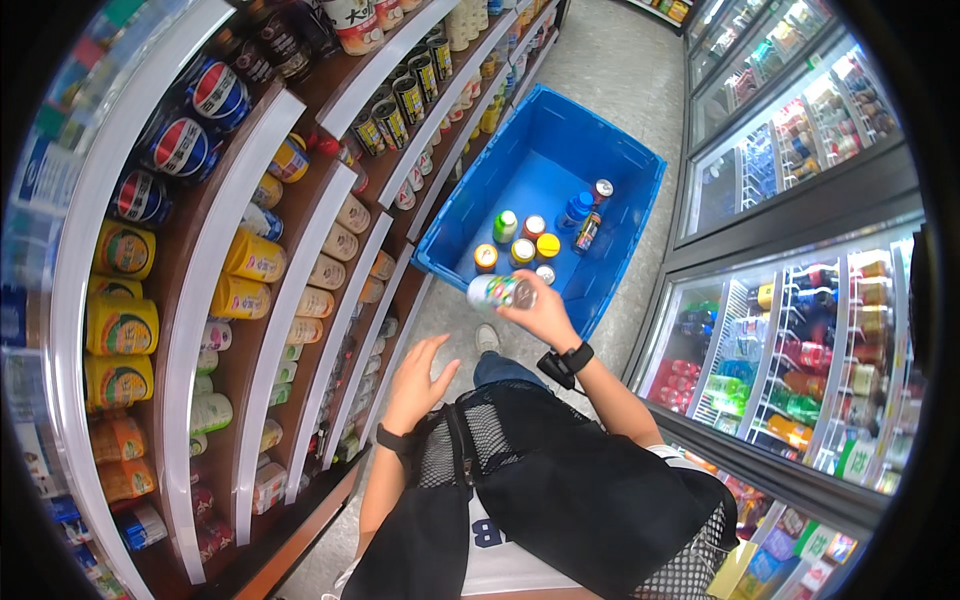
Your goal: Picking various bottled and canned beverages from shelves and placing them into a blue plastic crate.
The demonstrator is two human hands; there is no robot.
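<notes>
My right hand is closed around a white drink can with a colourful print. It holds the can tilted on its side over the near edge of a large blue plastic bin. Open and empty, my left hand hovers between my body and the shelves, fingers spread. Inside the bin are a green-and-white container, an orange-topped can, a blue bottle, a yellow-topped can and several other cans, mostly in its near half.
Tiered shelves of cans and drinks run along my left. To my right stand glass-door coolers stocked with bottles. The bin occupies the aisle floor ahead of my feet, with my shoe just short of it.
</notes>
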